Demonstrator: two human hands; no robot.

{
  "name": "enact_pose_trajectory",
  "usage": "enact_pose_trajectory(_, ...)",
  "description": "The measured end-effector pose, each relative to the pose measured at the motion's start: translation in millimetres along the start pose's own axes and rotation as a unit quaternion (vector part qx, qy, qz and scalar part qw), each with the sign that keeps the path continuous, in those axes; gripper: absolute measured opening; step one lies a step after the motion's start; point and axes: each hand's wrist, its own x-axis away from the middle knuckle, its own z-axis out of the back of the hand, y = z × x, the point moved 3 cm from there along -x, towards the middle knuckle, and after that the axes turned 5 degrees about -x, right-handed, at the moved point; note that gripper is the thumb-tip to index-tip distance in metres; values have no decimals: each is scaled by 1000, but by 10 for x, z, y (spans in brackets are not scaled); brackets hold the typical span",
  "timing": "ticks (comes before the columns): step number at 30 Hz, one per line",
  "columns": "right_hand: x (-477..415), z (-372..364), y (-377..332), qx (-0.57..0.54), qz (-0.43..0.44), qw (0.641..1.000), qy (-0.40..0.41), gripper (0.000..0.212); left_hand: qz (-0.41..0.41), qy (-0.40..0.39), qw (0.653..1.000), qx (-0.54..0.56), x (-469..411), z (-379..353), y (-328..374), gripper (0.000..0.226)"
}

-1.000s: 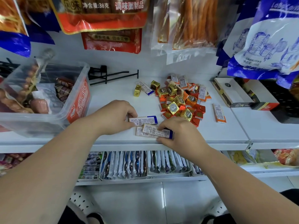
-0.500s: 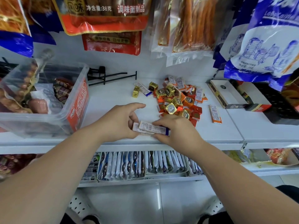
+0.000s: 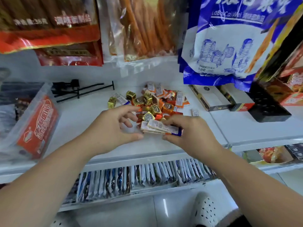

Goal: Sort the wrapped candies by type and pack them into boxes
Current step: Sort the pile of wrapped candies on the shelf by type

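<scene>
A heap of wrapped candies (image 3: 155, 102), gold foil cubes mixed with orange and red bars, lies on the white shelf (image 3: 180, 145). My right hand (image 3: 188, 131) grips a small stack of white-and-blue candy bars (image 3: 159, 127) just above the shelf, in front of the heap. My left hand (image 3: 113, 126) is beside the stack's left end, fingers spread and loosely bent, thumb tip almost touching it, holding nothing. One white-and-blue bar (image 3: 121, 99) and one gold cube (image 3: 112, 102) lie apart at the heap's left. Two open boxes (image 3: 211, 97) stand at the right.
A clear plastic bin (image 3: 32, 122) with a red label fills the left of the shelf. Black metal hooks (image 3: 78, 90) lie behind. Snack bags (image 3: 229, 38) hang low overhead. A black tray (image 3: 268, 108) sits far right. A lone bar (image 3: 195, 112) lies beside the heap.
The loose white-and-blue bars were gathered into one stack, which my right hand now holds lifted off the shelf nearer the heap. My left hand has opened and come off the bars.
</scene>
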Motion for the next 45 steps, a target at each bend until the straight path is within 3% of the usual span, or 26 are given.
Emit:
enact_pose_trajectory(5, 89, 565, 725, 22, -120, 984, 133, 26, -56, 39, 987, -145, -243, -337, 138, 70)
enact_pose_trajectory(8, 72, 624, 1073, 38, -169, 971, 166, 26, -72, 66, 974, -206, -434, -513, 189, 67)
enact_pose_trajectory(11, 22, 485, 1201, 39, -201, 965, 164, 28, -63, 79, 948, -301, -677, -609, 263, 64)
enact_pose_trajectory(14, 3, 348, 1268, 64, -218, 964, 136, 31, -33, 60, 918, -390, -928, -705, 332, 48)
enact_pose_trajectory(17, -13, 338, 1298, 67, -225, 963, 131, 37, -32, 45, 904, -425, -1105, -727, 359, 38)
enact_pose_trajectory(25, -45, 453, 1232, 58, -219, 964, 136, 53, -130, 29, 863, -487, -1180, -585, 403, 22)
enact_pose_trajectory(31, 18, 367, 1278, 22, -246, 966, 81, 52, -185, -11, 763, -619, -1157, -590, 333, 21)
enact_pose_trajectory(34, 47, 337, 1276, 24, -256, 962, 93, 61, -194, -35, 742, -641, -1170, -587, 361, 19)
enact_pose_trajectory(37, 53, 278, 1206, 61, -246, 963, 92, 73, -194, -49, 760, -618, -1240, -620, 446, 4)
enact_pose_trajectory(39, 46, 241, 1177, 69, -244, 963, 91, 70, -151, -74, 806, -567, -1289, -611, 482, 16)
enact_pose_trajectory(41, 43, 247, 1220, 57, -251, 962, 97, 59, -115, -108, 831, -534, -1301, -589, 496, 23)
enact_pose_trajectory(45, 63, 328, 1397, 21, -258, 959, 117, 42, -100, -133, 832, -530, -1264, -566, 479, 27)
